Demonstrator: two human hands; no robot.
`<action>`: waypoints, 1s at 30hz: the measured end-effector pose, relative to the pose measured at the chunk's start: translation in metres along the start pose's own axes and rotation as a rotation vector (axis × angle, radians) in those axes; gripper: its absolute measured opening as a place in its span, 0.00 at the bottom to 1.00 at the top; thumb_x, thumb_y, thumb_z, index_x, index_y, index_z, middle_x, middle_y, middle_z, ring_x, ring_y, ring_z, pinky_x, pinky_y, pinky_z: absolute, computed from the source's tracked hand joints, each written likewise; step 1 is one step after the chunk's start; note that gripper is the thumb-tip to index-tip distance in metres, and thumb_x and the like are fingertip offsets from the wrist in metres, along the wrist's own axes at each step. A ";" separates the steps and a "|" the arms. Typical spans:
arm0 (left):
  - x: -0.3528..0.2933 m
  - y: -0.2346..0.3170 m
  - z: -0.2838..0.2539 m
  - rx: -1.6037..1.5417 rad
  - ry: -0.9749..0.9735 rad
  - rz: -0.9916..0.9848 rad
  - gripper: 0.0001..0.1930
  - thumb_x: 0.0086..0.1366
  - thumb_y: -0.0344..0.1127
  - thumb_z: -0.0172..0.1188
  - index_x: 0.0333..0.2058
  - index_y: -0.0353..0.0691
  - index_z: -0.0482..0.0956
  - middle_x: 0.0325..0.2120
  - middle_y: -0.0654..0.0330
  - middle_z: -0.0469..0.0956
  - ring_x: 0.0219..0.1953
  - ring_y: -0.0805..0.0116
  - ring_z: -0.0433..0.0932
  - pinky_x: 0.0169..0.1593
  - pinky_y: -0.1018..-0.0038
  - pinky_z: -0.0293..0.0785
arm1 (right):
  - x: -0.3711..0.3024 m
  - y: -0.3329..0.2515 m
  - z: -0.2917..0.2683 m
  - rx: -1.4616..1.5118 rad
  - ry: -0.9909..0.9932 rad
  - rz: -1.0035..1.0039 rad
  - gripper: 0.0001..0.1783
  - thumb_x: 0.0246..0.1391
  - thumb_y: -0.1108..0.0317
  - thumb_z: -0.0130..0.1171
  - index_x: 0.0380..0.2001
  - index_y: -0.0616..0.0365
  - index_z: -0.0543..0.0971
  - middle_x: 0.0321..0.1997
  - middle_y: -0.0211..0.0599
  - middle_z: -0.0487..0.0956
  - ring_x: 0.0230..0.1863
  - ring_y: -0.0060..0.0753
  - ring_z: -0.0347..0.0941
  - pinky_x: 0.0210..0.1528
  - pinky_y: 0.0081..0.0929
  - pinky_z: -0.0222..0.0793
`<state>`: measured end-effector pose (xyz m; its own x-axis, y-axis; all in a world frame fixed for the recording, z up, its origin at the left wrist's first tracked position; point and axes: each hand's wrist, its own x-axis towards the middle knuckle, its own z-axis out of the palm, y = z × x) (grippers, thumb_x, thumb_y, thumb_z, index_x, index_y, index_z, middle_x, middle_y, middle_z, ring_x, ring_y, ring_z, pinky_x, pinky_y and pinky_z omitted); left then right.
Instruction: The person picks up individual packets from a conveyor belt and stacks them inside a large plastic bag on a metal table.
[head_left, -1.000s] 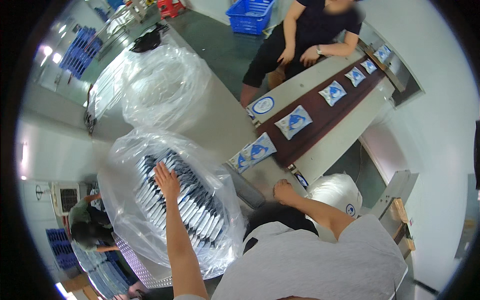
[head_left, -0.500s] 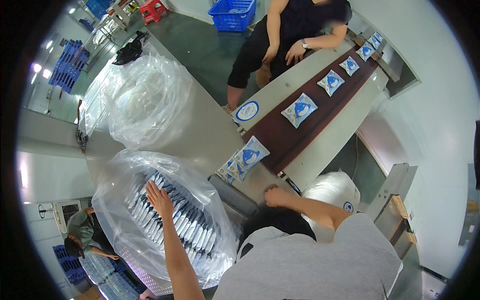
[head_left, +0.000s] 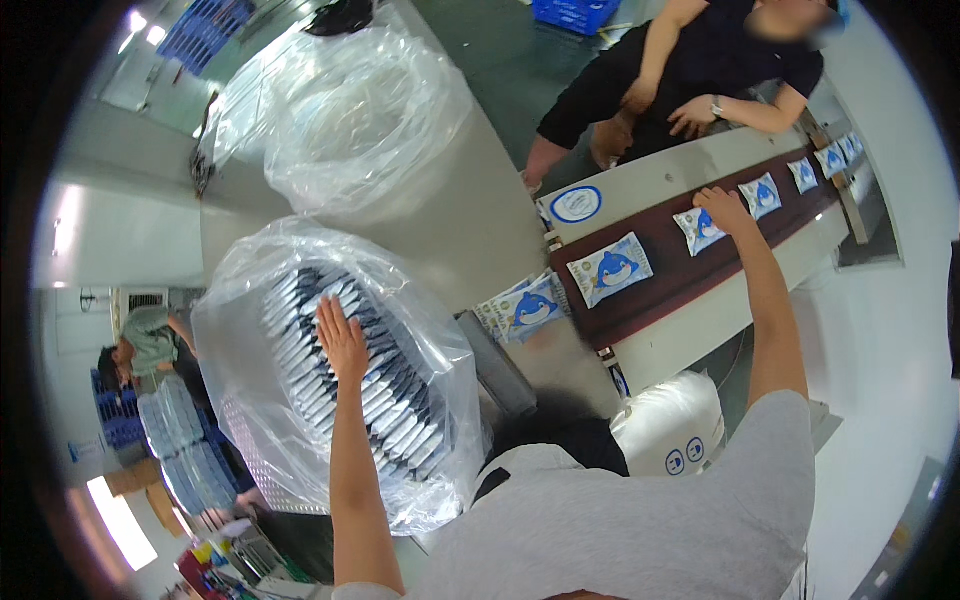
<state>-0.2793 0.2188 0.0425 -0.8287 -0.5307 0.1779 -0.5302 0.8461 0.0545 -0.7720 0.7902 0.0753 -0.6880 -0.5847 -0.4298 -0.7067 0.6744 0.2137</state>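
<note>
My left hand [head_left: 342, 342] lies flat with outstretched fingers on rows of packed packets [head_left: 400, 435], which stand tightly on edge inside a large clear plastic bag [head_left: 235, 360]. On the dark red conveyor belt [head_left: 668, 285], my right hand [head_left: 728, 212] curls its fingers over the far corner of a white-and-blue pillow-shaped packet [head_left: 697, 236]. A nearer packet [head_left: 610, 270] rests on the belt. At the belt's end, a few overlapping packets [head_left: 528, 310] lie on the metal surface.
More packets [head_left: 760, 195] sit farther up the belt. A person [head_left: 690, 90] sits beyond the conveyor. Another clear bag [head_left: 360, 125] lies on the steel table [head_left: 455, 215]. A grey bar [head_left: 497, 365] edges the table, and a filled white sack [head_left: 672, 425] stands beside me.
My right hand has moved from the metal surface up and right onto a belt packet. The view has shifted right. Packets have advanced along the belt, while my left hand stays on the packed rows.
</note>
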 end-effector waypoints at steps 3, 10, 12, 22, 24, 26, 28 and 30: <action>0.001 0.004 -0.002 -0.028 -0.008 -0.019 0.27 0.70 0.46 0.31 0.65 0.44 0.47 0.66 0.56 0.45 0.68 0.56 0.42 0.66 0.57 0.39 | 0.011 -0.017 -0.025 -0.142 -0.139 -0.242 0.21 0.36 0.63 0.66 0.39 0.47 0.76 0.44 0.31 0.72 0.52 0.40 0.67 0.49 0.49 0.63; -0.003 0.004 -0.006 -0.023 -0.036 -0.064 0.28 0.69 0.44 0.36 0.65 0.46 0.46 0.67 0.58 0.44 0.68 0.58 0.41 0.67 0.58 0.38 | 0.056 -0.186 -0.098 0.549 -0.243 -1.037 0.20 0.32 0.63 0.70 0.30 0.61 0.79 0.42 0.42 0.73 0.48 0.45 0.66 0.49 0.37 0.62; -0.002 0.005 -0.006 -0.015 -0.044 -0.075 0.28 0.69 0.44 0.37 0.65 0.45 0.46 0.67 0.58 0.44 0.68 0.58 0.41 0.67 0.58 0.38 | 0.067 -0.264 -0.092 0.572 -0.392 -1.207 0.26 0.28 0.64 0.72 0.34 0.65 0.77 0.47 0.48 0.72 0.51 0.49 0.66 0.54 0.37 0.60; -0.007 -0.001 -0.004 -0.048 -0.031 -0.122 0.29 0.68 0.46 0.40 0.65 0.46 0.48 0.66 0.58 0.45 0.68 0.58 0.42 0.67 0.58 0.40 | -0.036 -0.361 -0.035 0.197 -0.123 -0.604 0.55 0.17 0.52 0.74 0.51 0.68 0.62 0.53 0.49 0.65 0.61 0.47 0.56 0.57 0.55 0.53; -0.004 0.002 -0.003 -0.110 -0.076 -0.157 0.29 0.67 0.47 0.39 0.65 0.47 0.47 0.67 0.60 0.43 0.69 0.60 0.40 0.67 0.59 0.37 | -0.086 -0.373 -0.016 0.166 0.273 -0.527 0.54 0.15 0.51 0.74 0.50 0.67 0.63 0.50 0.50 0.66 0.59 0.46 0.59 0.60 0.49 0.52; 0.001 0.007 -0.003 -0.096 -0.052 -0.144 0.29 0.68 0.47 0.39 0.65 0.48 0.47 0.67 0.60 0.43 0.69 0.60 0.39 0.68 0.60 0.37 | -0.100 -0.376 0.003 0.344 0.153 -0.530 0.54 0.17 0.52 0.74 0.49 0.68 0.62 0.48 0.52 0.69 0.55 0.48 0.65 0.58 0.42 0.58; -0.004 0.002 -0.001 -0.059 -0.018 -0.115 0.29 0.68 0.45 0.40 0.65 0.44 0.48 0.66 0.57 0.44 0.68 0.57 0.41 0.67 0.57 0.39 | -0.099 -0.375 -0.031 0.511 -0.167 -0.188 0.53 0.19 0.53 0.74 0.49 0.67 0.61 0.46 0.53 0.72 0.51 0.51 0.69 0.55 0.38 0.63; -0.002 -0.001 -0.002 -0.056 0.021 -0.069 0.30 0.66 0.45 0.43 0.63 0.40 0.51 0.65 0.54 0.47 0.68 0.55 0.43 0.66 0.55 0.41 | -0.099 -0.374 -0.049 0.695 -0.183 0.060 0.51 0.22 0.53 0.74 0.49 0.67 0.60 0.43 0.54 0.74 0.47 0.53 0.72 0.49 0.36 0.68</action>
<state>-0.2774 0.2192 0.0440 -0.7864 -0.5870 0.1925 -0.5744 0.8095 0.1217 -0.4480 0.5738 0.0809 -0.6410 -0.4936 -0.5878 -0.3584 0.8697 -0.3395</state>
